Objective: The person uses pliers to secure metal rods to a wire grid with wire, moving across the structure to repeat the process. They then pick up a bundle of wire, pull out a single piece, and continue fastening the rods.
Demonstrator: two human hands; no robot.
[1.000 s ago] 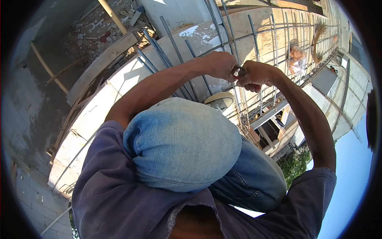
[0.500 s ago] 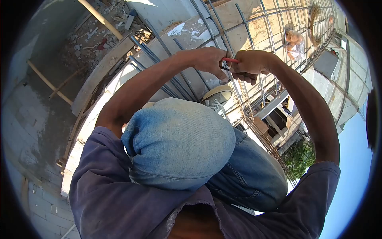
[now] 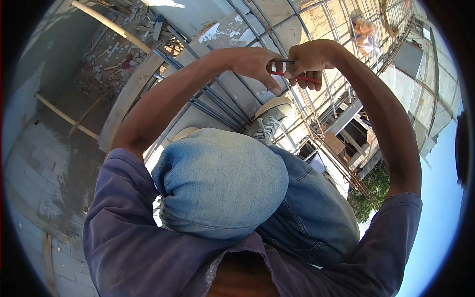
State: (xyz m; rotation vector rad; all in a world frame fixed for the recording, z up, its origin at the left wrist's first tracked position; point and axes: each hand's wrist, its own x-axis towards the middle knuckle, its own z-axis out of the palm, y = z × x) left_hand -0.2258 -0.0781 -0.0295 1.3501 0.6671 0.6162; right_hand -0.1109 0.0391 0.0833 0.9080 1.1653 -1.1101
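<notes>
My right hand point(image 3: 309, 59) is closed around a slim hand tool point(image 3: 306, 78) with a red handle and a dark metal bar; it looks like pliers. The red end sticks out past my fingers. My left hand point(image 3: 252, 67) meets the tool's other end, its fingers curled and its thumb pointing down. What lies inside those fingers is hidden. Both hands are over a grid of steel bars point(image 3: 292, 22), close to where bars cross. Below them is my shoe point(image 3: 269, 121), and my bent knee point(image 3: 222, 173) is raised in front of me.
Loose steel rods point(image 3: 217, 109) run under my left forearm. A plastic bag point(image 3: 366, 39) hangs by the bars at upper right. Wooden poles point(image 3: 111, 27) and rubble point(image 3: 116, 54) lie down to the left. Beyond the edge at right are a drop, a bush point(image 3: 371, 193) and open sky.
Both hands have moved up slightly. The tool has turned, so its red handle now lies below the dark bar and shows across my right fingers. The view has shifted a little.
</notes>
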